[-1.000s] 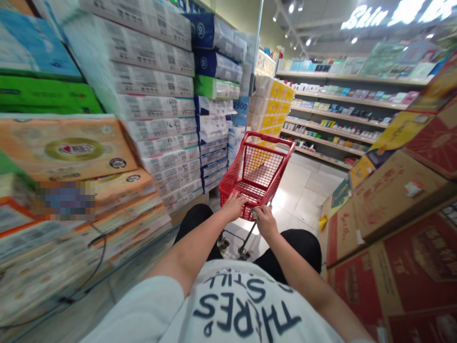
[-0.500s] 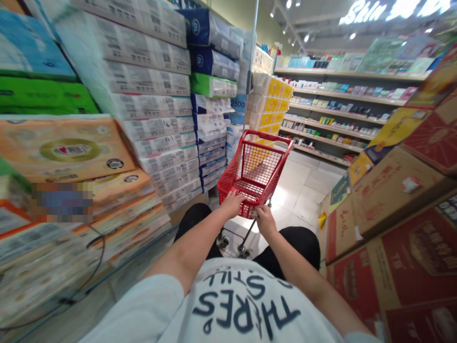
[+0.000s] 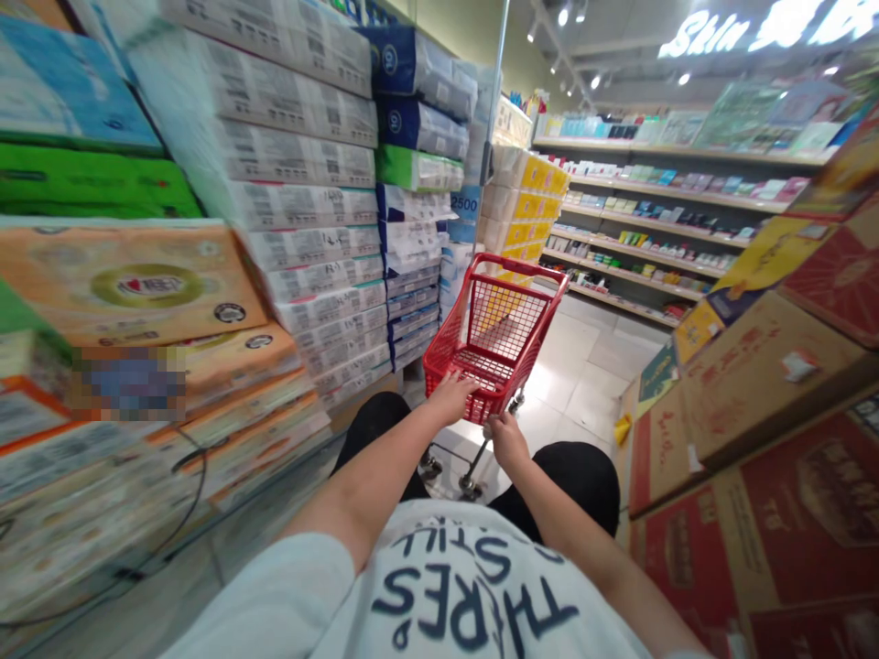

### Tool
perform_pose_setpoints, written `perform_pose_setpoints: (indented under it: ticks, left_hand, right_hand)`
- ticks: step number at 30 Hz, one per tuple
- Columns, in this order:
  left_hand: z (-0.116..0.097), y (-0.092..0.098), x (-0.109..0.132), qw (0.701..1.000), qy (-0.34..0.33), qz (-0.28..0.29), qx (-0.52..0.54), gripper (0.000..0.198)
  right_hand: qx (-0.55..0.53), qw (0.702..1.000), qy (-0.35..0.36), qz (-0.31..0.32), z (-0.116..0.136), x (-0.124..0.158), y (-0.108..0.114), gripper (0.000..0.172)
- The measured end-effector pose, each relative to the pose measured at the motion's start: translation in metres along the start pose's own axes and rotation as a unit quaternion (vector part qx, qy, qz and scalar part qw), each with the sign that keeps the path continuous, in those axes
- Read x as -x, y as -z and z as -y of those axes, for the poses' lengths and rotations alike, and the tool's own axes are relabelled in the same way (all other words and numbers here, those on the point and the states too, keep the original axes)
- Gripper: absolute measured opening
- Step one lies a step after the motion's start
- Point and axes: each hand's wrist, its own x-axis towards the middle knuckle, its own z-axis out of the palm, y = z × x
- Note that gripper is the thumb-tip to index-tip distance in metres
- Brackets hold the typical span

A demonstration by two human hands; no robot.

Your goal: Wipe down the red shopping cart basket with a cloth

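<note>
A red shopping cart (image 3: 512, 311) with a mesh plastic basket stands on wheels between my knees, its handle at the far end. My left hand (image 3: 451, 399) lies over the basket's near edge, fingers stretched out across the rim toward the inside. At the near right corner, low on the basket, my right hand (image 3: 506, 441) is closed with its fingers curled against the red plastic; the fingertips are partly hidden. Inside the basket I see only the red mesh floor.
Tall stacks of wrapped paper packs (image 3: 309, 201) rise on the left, with orange packs (image 3: 137, 284) nearer me. Cardboard cartons (image 3: 775, 384) line the right side. Beyond the cart are tiled floor (image 3: 583, 366) and shelves of small boxed goods (image 3: 652, 192). A thin metal pole (image 3: 495, 101) stands left of centre.
The view has shifted slightly, so the cart and stacks sit a little further right and lower. Both hands stay at the same places on the cart.
</note>
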Motion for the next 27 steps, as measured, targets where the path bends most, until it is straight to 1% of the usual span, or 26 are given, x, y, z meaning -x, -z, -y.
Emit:
perform_pose_setpoints:
  ticks: [1, 4, 6, 7, 10, 11, 12, 15, 16, 17, 19, 21, 22, 23, 24, 27]
  left_hand:
    - [0.000, 0.000, 0.000, 1.000, -0.003, 0.003, 0.000, 0.057]
    - [-0.001, 0.004, 0.000, 1.000, -0.010, 0.015, 0.000, 0.054]
    - [-0.003, 0.008, 0.001, 1.000, -0.012, 0.022, 0.001, 0.053]
    - [-0.004, 0.009, 0.002, 1.000, -0.015, 0.024, 0.002, 0.053]
    - [-0.005, 0.010, 0.004, 1.000, -0.020, 0.024, -0.002, 0.056]
    - [-0.005, 0.010, 0.004, 1.000, -0.020, 0.021, -0.002, 0.056]
    - [-0.005, 0.009, 0.004, 1.000, -0.019, 0.018, -0.001, 0.056]
    - [-0.006, 0.007, 0.003, 1.000, -0.016, 0.008, 0.008, 0.056]
    - [-0.006, 0.007, 0.003, 1.000, -0.013, 0.006, 0.012, 0.055]
    - [-0.006, 0.006, 0.002, 1.000, -0.011, 0.004, 0.015, 0.053]
    - [-0.006, 0.005, 0.002, 1.000, -0.007, 0.003, 0.018, 0.050]
    - [-0.006, 0.004, 0.003, 1.000, -0.006, 0.000, 0.021, 0.050]
    - [-0.006, 0.004, 0.003, 1.000, -0.006, -0.004, 0.023, 0.051]
    - [-0.005, 0.003, 0.003, 1.000, -0.007, -0.009, 0.028, 0.050]
    - [-0.005, 0.003, 0.003, 0.999, -0.005, -0.012, 0.034, 0.048]
    - [-0.002, 0.004, 0.001, 0.998, 0.019, -0.019, 0.048, 0.044]
  right_hand:
    - [0.009, 1.000, 0.010, -0.005, 0.002, -0.001, 0.001, 0.032]
    - [0.034, 0.996, 0.080, -0.029, 0.009, -0.009, 0.005, 0.038]
    - [0.073, 0.991, 0.109, -0.017, 0.010, -0.013, 0.004, 0.038]
    - [0.098, 0.989, 0.108, 0.004, 0.009, -0.013, 0.003, 0.036]
    - [0.150, 0.983, 0.074, 0.073, 0.007, -0.010, 0.000, 0.029]
    - [0.153, 0.982, 0.073, 0.077, 0.007, -0.010, -0.001, 0.029]
    - [0.150, 0.983, 0.083, 0.067, 0.008, -0.011, -0.001, 0.030]
    - [0.132, 0.982, 0.131, 0.014, 0.014, -0.017, 0.001, 0.033]
    - [0.130, 0.982, 0.140, 0.008, 0.015, -0.019, 0.002, 0.032]
    - [0.132, 0.981, 0.140, 0.015, 0.015, -0.020, 0.003, 0.031]
    - [0.144, 0.980, 0.125, 0.052, 0.014, -0.018, 0.004, 0.028]
    - [0.153, 0.979, 0.107, 0.079, 0.013, -0.015, 0.006, 0.027]
    - [0.151, 0.980, 0.103, 0.075, 0.013, -0.013, 0.008, 0.028]
    - [0.143, 0.983, 0.103, 0.057, 0.013, -0.012, 0.011, 0.030]
    - [0.130, 0.985, 0.109, 0.028, 0.014, -0.013, 0.014, 0.032]
    - [0.079, 0.986, 0.121, -0.085, 0.017, -0.017, 0.027, 0.037]
